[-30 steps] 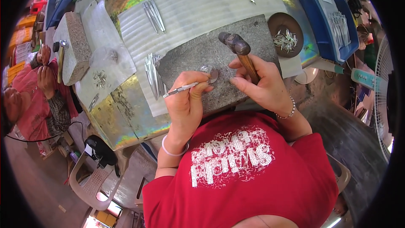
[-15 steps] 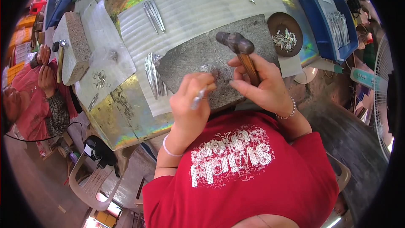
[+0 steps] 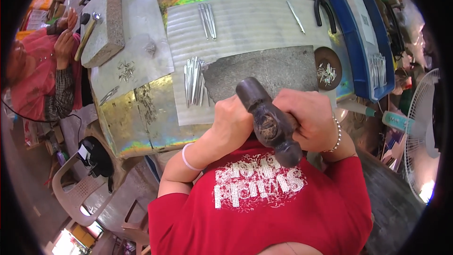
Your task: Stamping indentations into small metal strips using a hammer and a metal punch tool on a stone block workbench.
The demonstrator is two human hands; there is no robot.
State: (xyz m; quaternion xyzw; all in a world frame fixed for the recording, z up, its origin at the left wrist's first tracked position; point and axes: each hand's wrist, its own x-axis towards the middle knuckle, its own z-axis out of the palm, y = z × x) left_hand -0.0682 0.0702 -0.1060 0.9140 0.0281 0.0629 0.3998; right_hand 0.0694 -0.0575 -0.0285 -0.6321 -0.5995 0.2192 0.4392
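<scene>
Both hands (image 3: 302,118) meet at the raised hammer (image 3: 269,122) above the slab (image 3: 273,68).

One dark, worn steel hammer (image 3: 268,120) sits in the right hand (image 3: 309,118), its head raised just beside the left hand (image 3: 233,125). One dark grey stone slab (image 3: 269,68) lies just beyond both hands. One bundle of thin silver metal strips (image 3: 193,81) lies near the left hand, the strips too many and too close to count. Farther beyond, three more silver strips (image 3: 206,20) lie together, and one single silver strip (image 3: 296,16) lies apart. One round brown dish (image 3: 329,61) of small silver pieces sits beyond the right hand. One pale stone block (image 3: 104,26) stands well to the left.
</scene>
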